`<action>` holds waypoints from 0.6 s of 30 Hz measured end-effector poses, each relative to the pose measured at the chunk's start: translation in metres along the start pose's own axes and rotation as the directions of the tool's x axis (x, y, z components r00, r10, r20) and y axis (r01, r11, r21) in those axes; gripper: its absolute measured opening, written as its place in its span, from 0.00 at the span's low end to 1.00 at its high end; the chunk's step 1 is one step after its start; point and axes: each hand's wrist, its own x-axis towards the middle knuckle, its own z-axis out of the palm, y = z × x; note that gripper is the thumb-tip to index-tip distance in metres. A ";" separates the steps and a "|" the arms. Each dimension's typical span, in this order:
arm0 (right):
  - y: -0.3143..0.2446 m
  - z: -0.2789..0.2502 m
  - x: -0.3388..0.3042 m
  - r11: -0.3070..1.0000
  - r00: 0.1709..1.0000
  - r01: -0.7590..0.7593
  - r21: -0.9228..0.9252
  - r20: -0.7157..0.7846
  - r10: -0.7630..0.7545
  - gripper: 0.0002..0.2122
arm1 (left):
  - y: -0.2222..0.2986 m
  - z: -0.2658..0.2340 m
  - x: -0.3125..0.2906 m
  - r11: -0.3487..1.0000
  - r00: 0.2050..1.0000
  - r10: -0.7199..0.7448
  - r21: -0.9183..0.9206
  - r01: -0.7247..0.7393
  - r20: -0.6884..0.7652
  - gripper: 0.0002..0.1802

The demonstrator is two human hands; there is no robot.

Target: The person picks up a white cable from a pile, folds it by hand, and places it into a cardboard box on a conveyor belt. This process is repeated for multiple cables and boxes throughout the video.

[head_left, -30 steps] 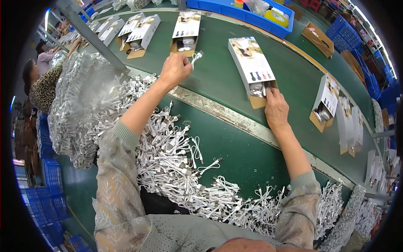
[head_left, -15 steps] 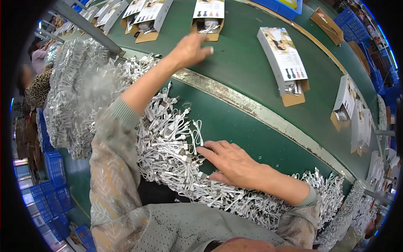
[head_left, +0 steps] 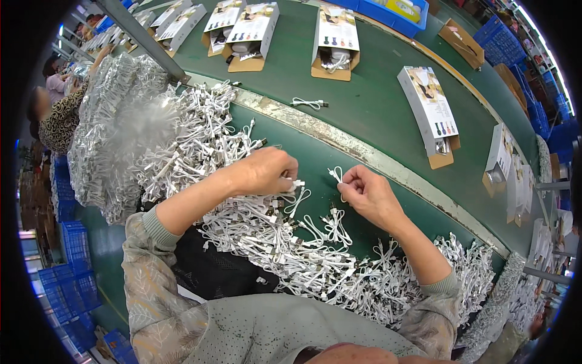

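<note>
White coiled cable [head_left: 335, 175] pinched in right hand [head_left: 370, 194] fingers; left hand [head_left: 267, 171] grips another (two hands, two cables).

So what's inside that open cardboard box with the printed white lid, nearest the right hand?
In the open cardboard box, a small dark item shows at the mouth. The printed white lid covers the rest, so the contents stay hidden.

Both hands — left hand [head_left: 267, 171], right hand [head_left: 367, 193] — pinch white cables [head_left: 297, 193] over the pile [head_left: 291, 255].
</note>
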 end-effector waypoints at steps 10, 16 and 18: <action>0.017 -0.025 0.033 0.490 0.948 -0.318 0.811 0.275 0.161 0.12 | -0.013 -0.015 0.025 0.795 0.991 -0.110 -0.605 0.041 -0.077 0.08; 0.002 -0.012 0.083 0.358 0.960 -0.276 0.892 0.239 0.144 0.15 | -0.022 -0.015 0.017 0.747 0.971 -0.167 -0.665 0.010 -0.173 0.08; -0.009 0.000 0.108 0.328 0.965 -0.262 0.907 0.241 0.106 0.15 | -0.021 -0.011 0.012 0.644 0.977 -0.182 -0.764 0.034 -0.110 0.08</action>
